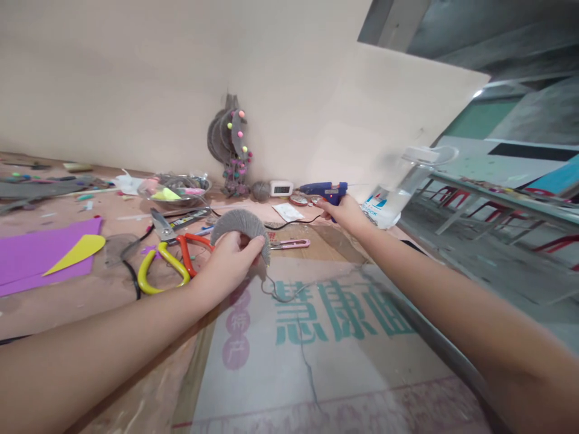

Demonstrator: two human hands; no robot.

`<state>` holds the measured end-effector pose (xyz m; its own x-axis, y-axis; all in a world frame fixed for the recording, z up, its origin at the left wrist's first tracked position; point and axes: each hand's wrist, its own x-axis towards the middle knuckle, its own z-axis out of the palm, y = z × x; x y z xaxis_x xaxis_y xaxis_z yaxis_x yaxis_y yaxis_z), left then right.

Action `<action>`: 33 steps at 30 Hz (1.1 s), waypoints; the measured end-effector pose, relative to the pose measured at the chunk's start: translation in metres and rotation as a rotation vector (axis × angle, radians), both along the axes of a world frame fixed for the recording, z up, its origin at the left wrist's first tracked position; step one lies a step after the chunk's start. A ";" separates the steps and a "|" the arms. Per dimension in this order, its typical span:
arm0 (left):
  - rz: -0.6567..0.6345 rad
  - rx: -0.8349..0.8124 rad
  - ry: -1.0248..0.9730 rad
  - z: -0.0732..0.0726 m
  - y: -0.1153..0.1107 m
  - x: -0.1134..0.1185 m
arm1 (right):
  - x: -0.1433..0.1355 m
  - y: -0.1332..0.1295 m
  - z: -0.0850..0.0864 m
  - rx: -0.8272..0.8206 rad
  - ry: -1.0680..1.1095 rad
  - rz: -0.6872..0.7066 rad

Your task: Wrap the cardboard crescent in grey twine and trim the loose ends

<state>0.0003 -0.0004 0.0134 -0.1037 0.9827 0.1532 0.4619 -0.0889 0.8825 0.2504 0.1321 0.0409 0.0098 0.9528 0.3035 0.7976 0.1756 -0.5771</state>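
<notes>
My left hand (237,250) is closed on a curved piece wrapped in grey yarn (239,223), thumb towards me. A loose strand of grey yarn (283,298) trails from it over the printed cardboard sheet (362,374). Farther off to the right, my right hand (341,212) has its fingers around the handle of a blue glue gun (323,191), whose small red light is lit. The handle is partly hidden by the fingers. Between the hands lie a pink-handled cutter (292,244) and a small white packet (288,212).
Scissors with yellow and orange handles (163,265) lie left of my left hand, near purple sheets (27,253). Behind are a bowl of craft bits (174,190), a hanging grey ornament (228,144) and a small digital clock (281,188). A clear bottle (398,187) stands at right.
</notes>
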 end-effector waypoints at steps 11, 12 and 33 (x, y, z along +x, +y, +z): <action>-0.031 0.010 -0.137 0.001 -0.001 0.001 | -0.008 -0.101 0.009 -0.086 0.267 0.349; -0.025 0.002 -0.135 0.002 -0.002 0.001 | -0.009 -0.109 0.006 -0.115 0.262 0.357; -0.014 -0.036 -0.013 0.003 -0.008 0.000 | -0.015 -0.142 -0.010 -0.262 0.037 0.420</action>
